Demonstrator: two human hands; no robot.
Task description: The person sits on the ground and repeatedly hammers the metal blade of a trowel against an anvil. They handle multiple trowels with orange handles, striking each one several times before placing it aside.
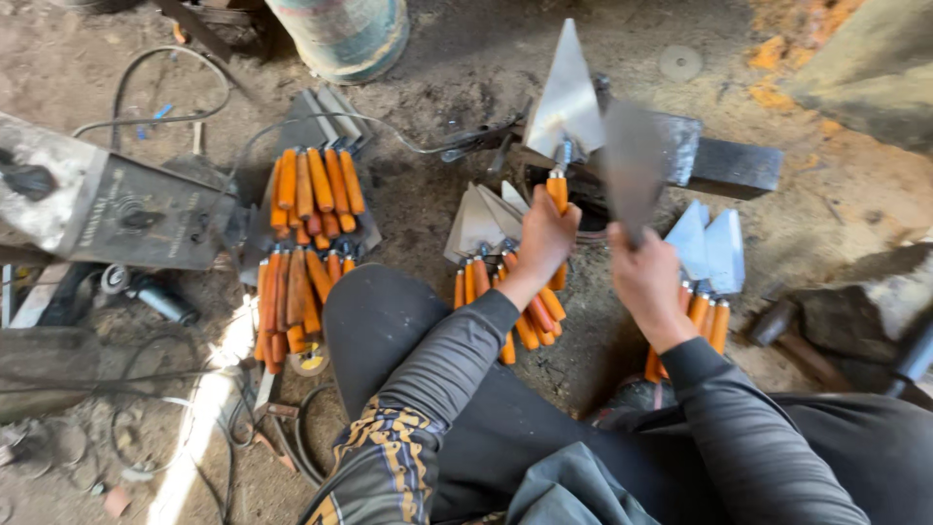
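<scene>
Step in hand looks like checking or sorting finished trowels. L hand [546,238] is closed round the orange handle of a trowel [567,97], blade up over the metal block [724,160]. R hand [646,282] grips a 2nd trowel [632,165], blade blurred. Next move prob. needs a free spot on 1 pile. Around: trowel piles [309,228] on the dirt floor, welding box [126,209] w/ cables; knees crowd the reach.

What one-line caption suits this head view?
Left hand and right hand each hold an orange-handled trowel among piled trowels.
</scene>
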